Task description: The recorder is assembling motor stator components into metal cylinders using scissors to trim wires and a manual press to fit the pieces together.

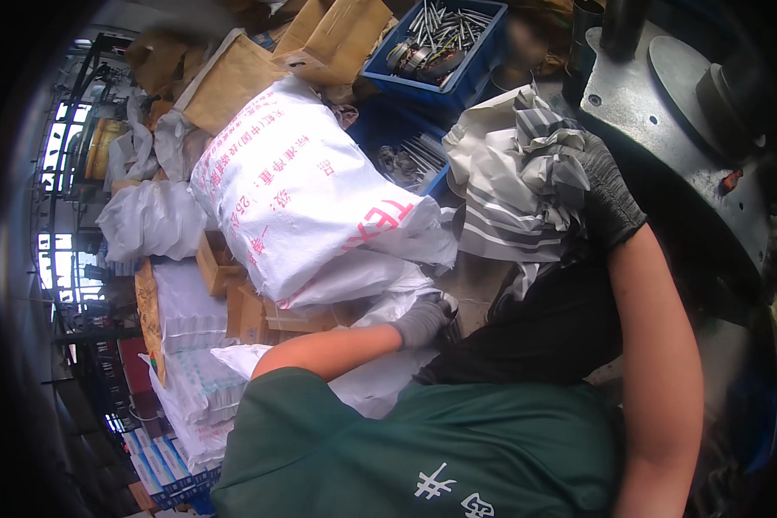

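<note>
Up close, the right hand (609, 194), in a dark glove, has its fingers curled into a bundle of grey-and-white striped cloth (518, 177), gripping the crumpled top of it; the cloth hangs in folds in the middle of the view, just in front of a grey metal machine plate (665, 129) at the upper right. The left hand (421, 321), in a grey glove, lies lower down at the edge of a white woven sack (319, 207) with red print, its fingers bent against the sack's loose lower fabric; whether they pinch it or only press on it I cannot tell. Both bare forearms come out of one green short-sleeved shirt (423, 449), and a dark cloth (544, 328) lies between the two arms, below the striped bundle.

Farther out, two blue plastic bins stand behind the sack and the cloth: the upper bin (479, 60) holds long metal rods and some dark parts, while the lower bin (436, 186), partly hidden by the striped cloth, holds more rods. Several brown cardboard boxes (337, 34) lie beyond the sack at the top, and more small ones (220, 268) sit under it. At least two further white sacks (151, 220) rest to the left, well apart from the hands.
</note>
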Motion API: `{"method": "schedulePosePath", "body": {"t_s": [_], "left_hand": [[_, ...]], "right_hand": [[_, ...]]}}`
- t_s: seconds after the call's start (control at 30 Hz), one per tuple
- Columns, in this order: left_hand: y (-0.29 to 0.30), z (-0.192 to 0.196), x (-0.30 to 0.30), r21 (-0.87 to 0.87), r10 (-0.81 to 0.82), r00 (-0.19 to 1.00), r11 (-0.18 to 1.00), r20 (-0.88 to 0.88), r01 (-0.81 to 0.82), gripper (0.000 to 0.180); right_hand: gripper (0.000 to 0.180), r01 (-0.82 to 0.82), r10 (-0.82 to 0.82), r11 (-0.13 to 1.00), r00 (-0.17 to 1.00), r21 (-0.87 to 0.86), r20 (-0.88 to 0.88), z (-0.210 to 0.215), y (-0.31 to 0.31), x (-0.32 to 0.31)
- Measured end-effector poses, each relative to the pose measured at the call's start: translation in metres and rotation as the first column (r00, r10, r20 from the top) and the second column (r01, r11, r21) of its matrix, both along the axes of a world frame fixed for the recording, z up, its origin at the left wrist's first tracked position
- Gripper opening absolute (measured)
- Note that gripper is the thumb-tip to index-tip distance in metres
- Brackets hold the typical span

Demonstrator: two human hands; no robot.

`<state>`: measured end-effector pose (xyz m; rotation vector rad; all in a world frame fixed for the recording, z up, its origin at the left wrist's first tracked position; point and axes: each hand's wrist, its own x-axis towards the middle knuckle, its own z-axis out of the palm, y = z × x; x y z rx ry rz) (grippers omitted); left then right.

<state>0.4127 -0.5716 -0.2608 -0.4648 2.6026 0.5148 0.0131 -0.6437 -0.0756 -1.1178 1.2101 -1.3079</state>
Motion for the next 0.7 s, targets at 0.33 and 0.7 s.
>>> {"method": "schedulePosePath", "body": {"t_s": [0.33,0.7], "left_hand": [[-0.035,-0.025,-0.032,0.348,0.020,0.994,0.936,0.109,-0.057,0.051],[-0.029,-0.010,-0.070,0.266,0.219,0.945,0.922,0.245,-0.283,0.043]], "right_hand": [[0.022,0.015,-0.021,0.983,0.999,0.180,0.031,-0.005,0.001,-0.008],[0.023,-0.047,-0.001,0.992,0.929,0.121,0.370,-0.013,-0.004,-0.013]]}}
